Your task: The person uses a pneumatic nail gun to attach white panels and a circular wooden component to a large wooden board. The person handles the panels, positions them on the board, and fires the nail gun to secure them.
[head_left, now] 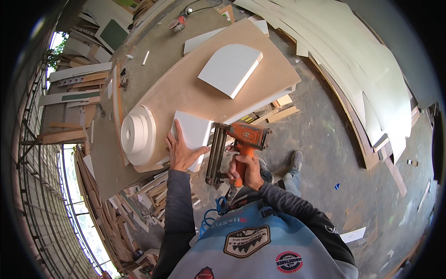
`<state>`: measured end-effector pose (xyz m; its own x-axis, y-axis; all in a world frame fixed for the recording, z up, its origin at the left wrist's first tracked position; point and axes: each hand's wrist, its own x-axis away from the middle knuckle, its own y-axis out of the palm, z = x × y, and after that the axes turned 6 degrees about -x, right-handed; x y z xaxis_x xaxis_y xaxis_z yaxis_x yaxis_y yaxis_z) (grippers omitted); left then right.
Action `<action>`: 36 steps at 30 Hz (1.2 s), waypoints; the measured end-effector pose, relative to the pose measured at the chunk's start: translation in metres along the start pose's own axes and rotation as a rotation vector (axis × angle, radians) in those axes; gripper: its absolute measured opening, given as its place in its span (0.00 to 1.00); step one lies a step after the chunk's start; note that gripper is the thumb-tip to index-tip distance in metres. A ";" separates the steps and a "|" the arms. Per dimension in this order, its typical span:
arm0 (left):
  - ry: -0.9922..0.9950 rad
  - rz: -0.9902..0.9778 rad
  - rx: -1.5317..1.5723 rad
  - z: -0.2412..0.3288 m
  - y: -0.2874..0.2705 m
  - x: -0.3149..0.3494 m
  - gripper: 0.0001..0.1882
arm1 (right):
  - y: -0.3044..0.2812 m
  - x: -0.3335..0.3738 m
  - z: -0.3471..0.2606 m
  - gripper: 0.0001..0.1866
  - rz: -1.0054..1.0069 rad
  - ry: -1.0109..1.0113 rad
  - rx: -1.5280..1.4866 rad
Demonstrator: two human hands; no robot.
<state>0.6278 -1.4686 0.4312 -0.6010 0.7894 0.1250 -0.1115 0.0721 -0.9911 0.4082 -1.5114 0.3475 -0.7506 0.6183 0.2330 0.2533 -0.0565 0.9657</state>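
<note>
My right hand (248, 171) grips the handle of an orange nail gun (247, 135), its dark magazine on the left side. The nose of the gun is at the right edge of a white board piece (193, 128); whether it touches, I cannot tell. My left hand (182, 151) lies on that white piece with fingers spread, thumb toward the gun. Under the piece is a brown panel (186, 88) on the workbench. A second white piece with a rounded corner (231, 69) lies farther up the panel. Stacked white discs (138, 135) sit at its left end.
A blue coiled air hose (211, 215) hangs below the gun. An angle grinder (178, 22) lies at the bench's far end. Large pale sheets (344, 60) are stacked at the right. Scrap wood strips (148, 200) pile up at the lower left. My shoe (297, 160) stands on the concrete floor.
</note>
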 end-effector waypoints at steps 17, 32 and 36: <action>-0.012 -0.010 0.009 -0.007 0.003 -0.001 0.73 | 0.003 -0.002 0.006 0.18 -0.040 0.009 -0.018; -0.013 -0.011 0.012 -0.006 0.002 -0.002 0.73 | 0.000 -0.004 0.004 0.17 -0.037 0.017 -0.023; 0.003 0.004 0.016 -0.007 0.001 -0.002 0.73 | 0.000 -0.003 0.004 0.17 -0.038 0.022 -0.035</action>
<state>0.6343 -1.4653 0.4293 -0.5994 0.7913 0.1210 -0.1216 0.0594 -0.9908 0.4133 -1.5102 0.3459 -0.7727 0.6031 0.1981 0.2033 -0.0606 0.9773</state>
